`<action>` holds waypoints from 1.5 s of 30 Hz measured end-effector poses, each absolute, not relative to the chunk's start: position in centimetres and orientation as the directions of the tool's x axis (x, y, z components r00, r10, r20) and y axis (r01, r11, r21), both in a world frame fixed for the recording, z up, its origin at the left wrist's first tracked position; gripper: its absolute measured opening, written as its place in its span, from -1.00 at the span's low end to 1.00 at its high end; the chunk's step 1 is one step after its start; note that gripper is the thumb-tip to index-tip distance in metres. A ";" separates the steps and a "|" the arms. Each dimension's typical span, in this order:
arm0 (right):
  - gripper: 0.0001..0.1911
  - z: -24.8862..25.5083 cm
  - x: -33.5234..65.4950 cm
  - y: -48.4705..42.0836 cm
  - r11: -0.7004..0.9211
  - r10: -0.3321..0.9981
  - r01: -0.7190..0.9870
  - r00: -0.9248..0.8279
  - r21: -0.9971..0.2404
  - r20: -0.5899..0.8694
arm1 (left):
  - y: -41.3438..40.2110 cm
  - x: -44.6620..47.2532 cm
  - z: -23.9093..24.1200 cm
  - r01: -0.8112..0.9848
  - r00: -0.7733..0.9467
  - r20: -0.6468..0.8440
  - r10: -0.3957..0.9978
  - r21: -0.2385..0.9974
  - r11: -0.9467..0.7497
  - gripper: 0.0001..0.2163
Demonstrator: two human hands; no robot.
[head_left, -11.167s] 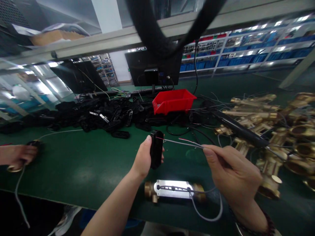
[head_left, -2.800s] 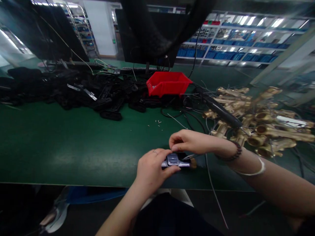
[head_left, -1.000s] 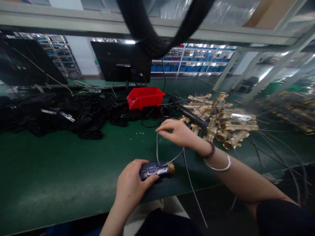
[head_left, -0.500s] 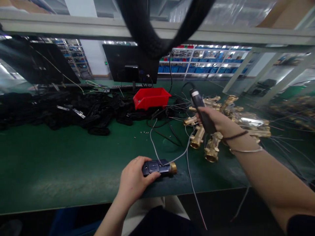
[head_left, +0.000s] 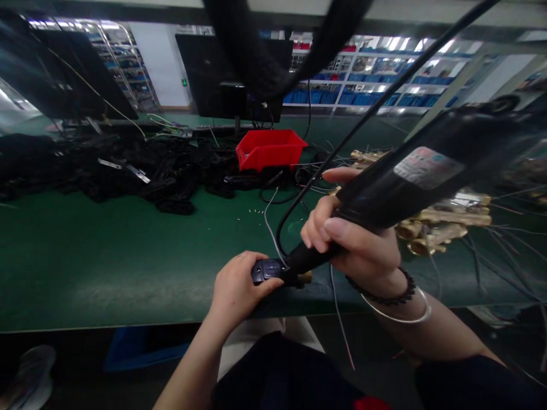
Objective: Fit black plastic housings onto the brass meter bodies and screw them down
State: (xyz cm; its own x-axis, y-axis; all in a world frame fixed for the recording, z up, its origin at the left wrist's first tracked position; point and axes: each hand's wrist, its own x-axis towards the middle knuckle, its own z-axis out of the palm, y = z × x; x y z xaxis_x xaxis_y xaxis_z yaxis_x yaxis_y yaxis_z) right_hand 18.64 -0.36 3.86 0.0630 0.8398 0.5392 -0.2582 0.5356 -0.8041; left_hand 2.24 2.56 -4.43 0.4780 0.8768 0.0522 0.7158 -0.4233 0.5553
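My left hand [head_left: 239,285] is closed around the left end of a dark plastic housing [head_left: 270,269], which lies on the green bench. A brass pipe end [head_left: 305,278] sticks out at its right, and a thin grey cable [head_left: 270,219] rises from it. My right hand [head_left: 350,233] is wrapped around a black electric screwdriver [head_left: 397,182] with a label on its thick body. The tool slants down to the left, its narrow end over the right part of the housing. Its very tip is hidden, so contact with a screw cannot be made out.
Brass valve bodies [head_left: 444,228] with loose wires lie at the right. A red bin [head_left: 271,149] stands behind, near a heap of black parts [head_left: 166,176]. Several tiny screws [head_left: 256,212] lie on the bench [head_left: 128,256]. A black cord [head_left: 371,111] crosses the view.
My right hand has come from the brass parts toward the housing, bringing the black electric screwdriver over it. My left hand still holds the housing. The view has tilted downward.
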 end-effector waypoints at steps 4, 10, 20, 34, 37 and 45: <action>-0.61 3.2 18.7 0.1 0.529 0.844 -0.218 0.036 -0.820 0.535 | 2.6 2.3 -4.5 0.707 0.488 0.048 0.872 0.565 -0.426 -0.72; -0.70 3.4 18.4 0.1 0.528 0.840 -0.176 -0.037 -0.831 0.542 | 2.5 2.3 -4.5 0.705 0.488 0.051 0.872 0.565 -0.427 -0.71; -0.69 3.0 18.0 1.3 0.470 0.870 -0.147 -0.089 -0.871 0.484 | 2.5 2.2 -4.8 0.707 0.484 0.064 0.873 0.560 -0.433 -0.69; -0.68 4.0 15.1 2.3 0.462 0.868 -0.316 -0.031 -0.829 0.496 | 2.6 2.4 -5.0 0.738 0.482 0.044 0.875 0.519 -0.432 -0.67; -0.73 3.3 14.9 2.8 0.441 0.880 -0.323 -0.028 -0.838 0.474 | 2.6 2.5 -4.9 0.743 0.484 0.040 0.874 0.508 -0.435 -0.67; -0.74 3.7 15.3 2.9 0.421 0.890 -0.302 -0.044 -0.855 0.453 | 2.6 2.4 -5.0 0.730 0.498 0.062 0.865 0.508 -0.457 -0.66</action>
State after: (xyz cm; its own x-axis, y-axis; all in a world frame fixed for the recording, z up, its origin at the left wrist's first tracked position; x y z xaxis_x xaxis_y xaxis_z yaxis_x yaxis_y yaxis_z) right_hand 15.34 2.94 3.67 -0.0438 0.8904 0.4531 -0.3023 0.4205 -0.8555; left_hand 2.36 2.62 -5.03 0.4983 0.8648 0.0621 0.7301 -0.4572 0.5079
